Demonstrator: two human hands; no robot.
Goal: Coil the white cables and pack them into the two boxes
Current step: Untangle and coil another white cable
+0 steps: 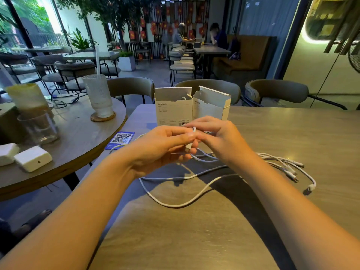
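A white cable (175,205) is pinched between the fingers (191,137) of both hands — left hand (165,151), right hand (218,139) — as coiling is apparently begun above the bench (194,240). The slack must next be looped; two open boxes (191,106) stand just behind.

The left hand (165,147) and the right hand (216,139) cover the part of the white cable (175,204) they hold, so its coil cannot be judged. The hands hide the lower front of the two boxes (173,108). The small print on the boxes is unreadable. Both forearms are cut by the bottom edge.
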